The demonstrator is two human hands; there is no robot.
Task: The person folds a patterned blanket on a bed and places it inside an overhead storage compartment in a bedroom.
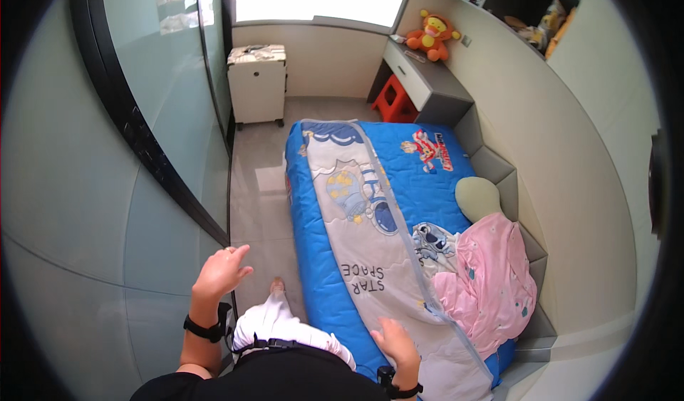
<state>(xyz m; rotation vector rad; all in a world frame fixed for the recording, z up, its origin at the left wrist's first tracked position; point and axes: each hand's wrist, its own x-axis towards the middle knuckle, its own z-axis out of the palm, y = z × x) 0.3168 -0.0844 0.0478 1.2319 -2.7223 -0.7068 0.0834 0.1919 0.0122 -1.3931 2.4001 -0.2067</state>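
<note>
Sunlit bedroom, glossy wardrobe doors point(171, 144) down the left, and the blue-covered bed point(306, 237) takes the middle! Along it runs the grey quilt point(370, 258), lengthwise and mostly flat: that much looks settled. Not so the pink blanket point(491, 273), bunched near the headboard point(491, 164), neither smoothed nor folded, just below the pale green pillow point(477, 198). Now the hands: left hand point(221, 273) raised by the wardrobe, fingers loosely parted, nothing held; right hand point(397, 342) over the quilt, fingers apart, apparently empty, though from overhead contact is hard to judge.
</note>
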